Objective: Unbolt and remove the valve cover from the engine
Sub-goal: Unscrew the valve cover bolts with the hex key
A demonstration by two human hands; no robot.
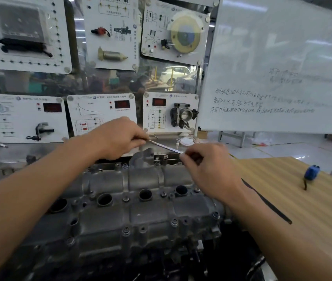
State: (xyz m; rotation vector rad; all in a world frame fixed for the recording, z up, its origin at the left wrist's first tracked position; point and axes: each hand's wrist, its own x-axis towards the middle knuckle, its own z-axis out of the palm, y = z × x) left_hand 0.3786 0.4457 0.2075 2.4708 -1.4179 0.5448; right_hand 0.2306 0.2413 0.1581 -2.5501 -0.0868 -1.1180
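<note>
The grey cast valve cover (pixel 132 207) lies across the engine in front of me, with several round plug holes and bolts along its ribs. Above its far edge I hold a thin silver tool bar (pixel 166 147) between both hands. My left hand (pixel 118 136) grips its left end with curled fingers. My right hand (pixel 207 167) pinches its right end, where a dark handle part shows under the fingers. Both hands hover over the cover's back side without touching it.
A wooden table (pixel 303 209) stands to the right, with a blue tape measure (pixel 311 173) and a long dark rod (pixel 266 201) on it. A display board with training panels (pixel 100 112) rises behind the engine. A whiteboard (pixel 278 67) stands at back right.
</note>
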